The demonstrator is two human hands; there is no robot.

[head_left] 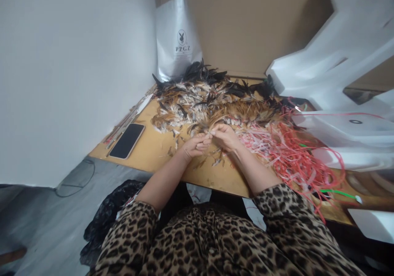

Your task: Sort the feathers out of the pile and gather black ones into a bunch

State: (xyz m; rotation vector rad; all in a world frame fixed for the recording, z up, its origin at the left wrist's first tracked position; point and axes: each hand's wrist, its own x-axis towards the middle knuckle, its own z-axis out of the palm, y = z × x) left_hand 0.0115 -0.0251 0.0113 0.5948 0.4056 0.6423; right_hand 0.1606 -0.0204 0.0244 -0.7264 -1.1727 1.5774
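Both hands meet fingertip to fingertip just above the near side of the table. My left hand [198,144] is closed in a pinch, its other fingers curled in. Facing it, my right hand [226,136] pinches at the same spot. A small tuft of brown feathers [207,125] fans out from between the fingertips; its quill ends are too small to make out. Right behind the hands spreads a large heap of brown, black and white feathers [184,108]. A few loose feathers [218,159] lie below the hands on the wooden table [147,144].
A phone [127,141] lies at the left, by the white wall. A silver bag [175,42] stands at the back. Tangled red and pink strips [295,157] cover the right side, beside a white sewing machine [335,124]. A black plastic bag [107,214] sits on the floor.
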